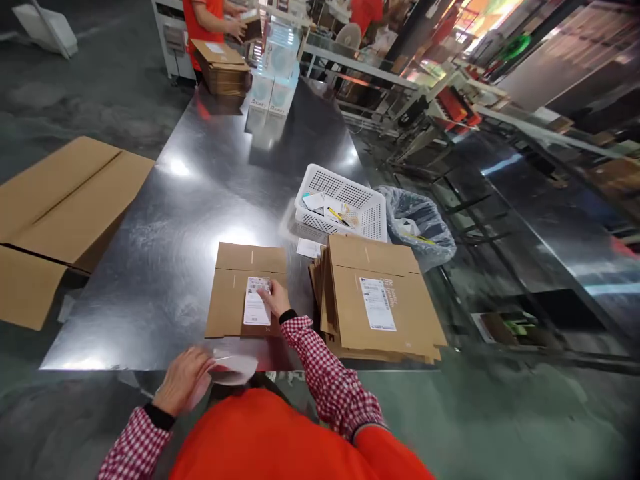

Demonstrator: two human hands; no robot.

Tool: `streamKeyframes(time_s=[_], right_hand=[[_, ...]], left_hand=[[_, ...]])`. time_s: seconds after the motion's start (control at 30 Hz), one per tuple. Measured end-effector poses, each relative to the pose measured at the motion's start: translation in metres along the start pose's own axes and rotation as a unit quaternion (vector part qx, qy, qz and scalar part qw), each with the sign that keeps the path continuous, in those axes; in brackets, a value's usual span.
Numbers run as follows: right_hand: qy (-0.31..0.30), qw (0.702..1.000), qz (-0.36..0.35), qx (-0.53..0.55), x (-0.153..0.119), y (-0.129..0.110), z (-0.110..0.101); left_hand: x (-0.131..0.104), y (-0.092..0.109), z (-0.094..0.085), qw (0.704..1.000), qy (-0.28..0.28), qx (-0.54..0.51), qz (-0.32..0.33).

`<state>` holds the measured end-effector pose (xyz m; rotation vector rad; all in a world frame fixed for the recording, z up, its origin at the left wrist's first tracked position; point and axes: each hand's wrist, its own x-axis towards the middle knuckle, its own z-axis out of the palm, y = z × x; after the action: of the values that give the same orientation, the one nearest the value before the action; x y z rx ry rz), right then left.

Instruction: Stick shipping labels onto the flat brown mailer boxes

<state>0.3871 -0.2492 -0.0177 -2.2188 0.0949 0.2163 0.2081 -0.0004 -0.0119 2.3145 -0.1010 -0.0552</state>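
A flattened cardboard box (227, 300) lies near the front edge of the metal table, bearing a white printed shipping label (257, 310). My right hand (277, 298) rests on the label's upper right side, thumb and forefinger apart, pressing against the box. Past the table's front edge, my left hand (185, 379) is closed on a white sheet of paper (235, 368), both somewhat blurred. To the right of my right hand stands a pile of flattened cardboard boxes (345, 307); its top one carries another shipping label (378, 304).
A white plastic basket (375, 213) holds papers and a yellow pen-like item. Beside it is a bin lined with clear plastic (440, 233). A large cardboard box (75, 200) stands left of the table (165, 267). White boxes (273, 90) and a co-worker (213, 23) are at the far end.
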Motion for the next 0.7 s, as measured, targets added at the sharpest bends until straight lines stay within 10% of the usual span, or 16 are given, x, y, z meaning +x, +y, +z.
streamKeyframes(time_s=[0.33, 0.5, 0.7], right_hand=[[-0.058, 0.986, -0.012, -0.156, 0.017, -0.009, 0.034], [0.022, 0.951, -0.013, -0.309, 0.009, -0.005, 0.027], [-0.077, 0.931, -0.2, -0.295, -0.013, 0.002, 0.078]], left_hand=[[0.03, -0.037, 0.051, 0.994, -0.08, 0.061, 0.032], [0.028, -0.035, 0.049, 0.995, -0.08, 0.051, 0.024], [0.028, -0.029, 0.048, 0.997, -0.073, 0.036, 0.0]])
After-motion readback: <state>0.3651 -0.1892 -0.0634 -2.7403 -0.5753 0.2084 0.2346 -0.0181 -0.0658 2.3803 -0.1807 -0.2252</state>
